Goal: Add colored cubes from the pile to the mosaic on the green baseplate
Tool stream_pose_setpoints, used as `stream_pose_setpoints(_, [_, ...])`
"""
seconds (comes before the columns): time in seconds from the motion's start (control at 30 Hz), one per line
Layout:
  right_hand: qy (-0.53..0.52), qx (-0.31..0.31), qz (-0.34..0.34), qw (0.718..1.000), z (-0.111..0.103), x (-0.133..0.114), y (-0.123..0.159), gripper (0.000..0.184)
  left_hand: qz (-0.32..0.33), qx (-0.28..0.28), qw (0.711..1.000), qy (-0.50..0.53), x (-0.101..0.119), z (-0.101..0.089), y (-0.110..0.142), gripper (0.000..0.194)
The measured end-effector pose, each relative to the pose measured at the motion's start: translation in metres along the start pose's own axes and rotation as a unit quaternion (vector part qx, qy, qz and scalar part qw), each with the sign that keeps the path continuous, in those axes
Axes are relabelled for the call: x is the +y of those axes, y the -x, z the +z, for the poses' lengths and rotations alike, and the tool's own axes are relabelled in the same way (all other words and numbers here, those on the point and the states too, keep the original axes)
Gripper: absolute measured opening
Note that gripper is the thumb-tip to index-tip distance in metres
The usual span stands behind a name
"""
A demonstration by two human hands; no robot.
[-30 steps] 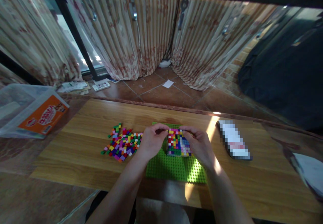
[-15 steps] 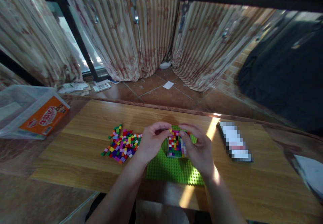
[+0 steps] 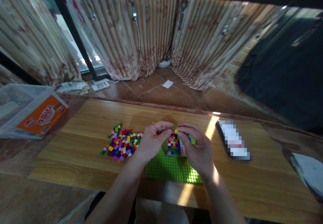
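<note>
A green studded baseplate lies on the wooden table in front of me. On it stands a block of many-coloured small bricks. My left hand and my right hand meet above the block, fingertips pinched together. Between the fingertips sits a small yellow brick, touched by both hands. To the left of the baseplate lies a loose heap of coloured bricks.
A clear plastic box with an orange label stands at the table's left end. A blurred oblong object lies to the right of the baseplate. Papers rest at the far right. Curtains and a tiled floor lie beyond the table.
Both hands have drawn together over the brick block, from its two sides to its top middle. A small yellow brick now shows between the fingertips.
</note>
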State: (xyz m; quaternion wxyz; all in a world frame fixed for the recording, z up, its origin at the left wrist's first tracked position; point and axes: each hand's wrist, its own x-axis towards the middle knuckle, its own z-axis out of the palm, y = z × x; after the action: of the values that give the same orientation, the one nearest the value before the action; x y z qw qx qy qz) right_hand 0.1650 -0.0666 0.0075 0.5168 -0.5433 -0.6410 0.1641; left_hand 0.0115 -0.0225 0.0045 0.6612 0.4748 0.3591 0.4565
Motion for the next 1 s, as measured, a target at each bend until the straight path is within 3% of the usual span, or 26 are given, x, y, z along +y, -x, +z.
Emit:
stream_pose_setpoints(0.13, [0.035, 0.039, 0.008, 0.999, -0.018, 0.009, 0.0, 0.011, 0.032, 0.066, 0.989, -0.128, -0.008, -0.007, -0.005, 0.017])
stream_pose_setpoints(0.23, [0.1, 0.007, -0.006, 0.995, -0.028, 0.015, 0.0, 0.011, 0.042, 0.097, 0.958, -0.265, -0.011, -0.011, -0.006, 0.016])
stream_pose_setpoints(0.33, [0.162, -0.035, -0.03, 0.986, -0.029, 0.019, 0.001, 0.013, 0.031, 0.082, 0.94, -0.331, -0.011, -0.009, -0.006, 0.018])
stream_pose_setpoints(0.53, [0.209, -0.035, -0.032, 0.977, -0.021, 0.023, 0.0, 0.014, 0.031, 0.042, 0.94, -0.336, -0.01, -0.004, -0.005, 0.021])
stream_pose_setpoints(0.8, [0.133, -0.009, 0.044, 0.99, -0.014, 0.021, -0.001, 0.007, 0.018, 0.033, 0.947, -0.318, -0.01, -0.004, -0.005, 0.021])
stream_pose_setpoints(1.0, [0.08, -0.011, 0.096, 0.992, -0.015, 0.023, -0.001, 0.013, 0.034, 0.026, 0.941, -0.335, -0.011, -0.006, -0.004, 0.021])
